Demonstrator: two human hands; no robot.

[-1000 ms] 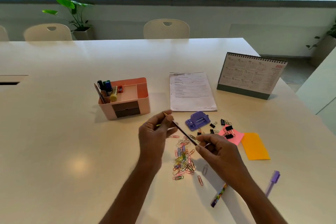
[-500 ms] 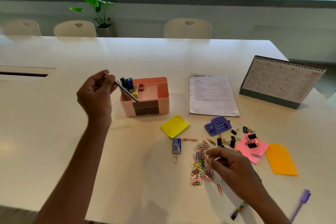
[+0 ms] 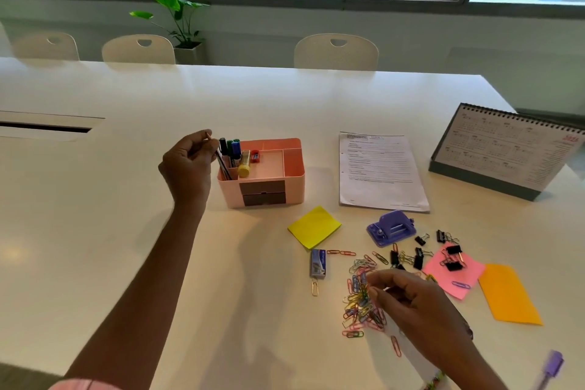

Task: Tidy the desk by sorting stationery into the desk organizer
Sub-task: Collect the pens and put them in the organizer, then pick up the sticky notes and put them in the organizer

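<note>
I'm seeing open counter (image 3: 95,231) stretching left of organizer (image 3: 272,191). Left hand (image 3: 190,165) pinching pencil (image 3: 222,165), tip sitting in left-end slot. Right hand (image 3: 418,310) curling over paper clips (image 3: 357,294); grip unclear.

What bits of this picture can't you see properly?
All in the head view:
- The pencil's lower end is hidden inside the organizer; the left hand holds its top.
- The right hand's curled fingers hide whether it holds anything above the paper clips.
- The purple pen is cut off by the bottom edge.
- The calendar runs off the right edge.
- The print on the sheet of paper is too small to read.
</note>
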